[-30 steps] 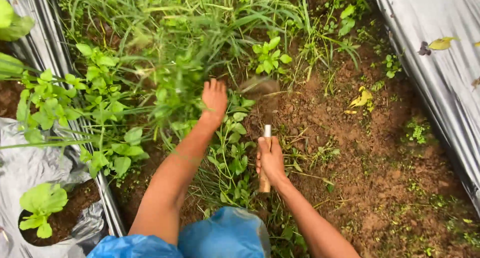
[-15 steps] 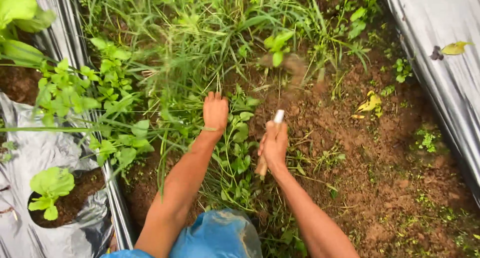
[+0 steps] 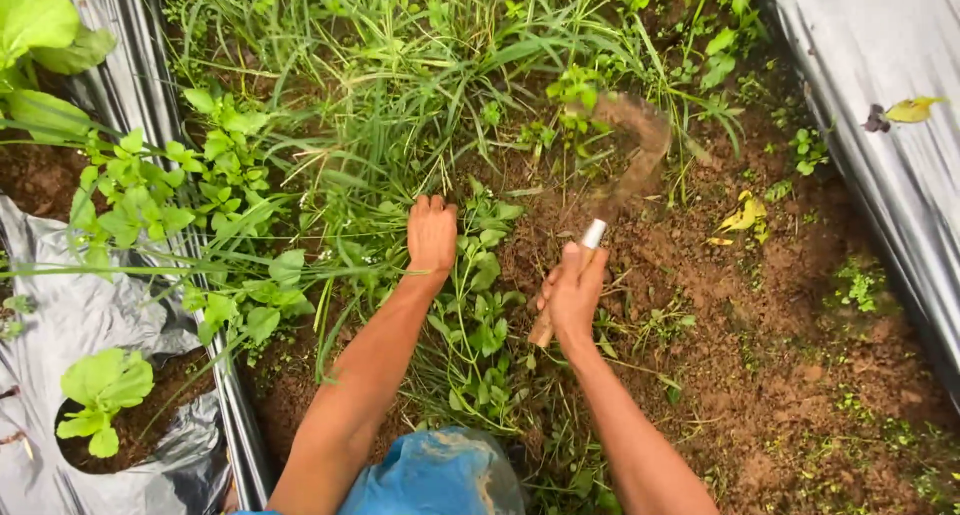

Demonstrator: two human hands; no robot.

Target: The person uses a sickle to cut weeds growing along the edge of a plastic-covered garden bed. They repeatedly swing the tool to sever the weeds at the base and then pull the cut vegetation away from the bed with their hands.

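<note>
My right hand [image 3: 572, 295] grips the wooden handle of a small sickle [image 3: 632, 165]. Its curved, soil-caked blade is blurred and raised over the brown soil [image 3: 760, 315], pointing up and to the right. My left hand [image 3: 432, 233] reaches into the weeds [image 3: 400, 125], fingers closed down among grass stems and leafy plants; whether it clutches a tuft is hidden by leaves. Both bare forearms stretch forward from my blue-clad knees [image 3: 430, 475].
Silver plastic mulch sheets [image 3: 880, 125] border the furrow on the right and left [image 3: 130, 85]. A seedling [image 3: 100, 390] grows from a hole in the left sheet. Yellow fallen leaves [image 3: 740, 215] lie on the soil and on the right sheet.
The sickle blade has swung up and to the right from near the soil by my left hand. My right hand shifted slightly right. My left hand has stayed low in the weeds.
</note>
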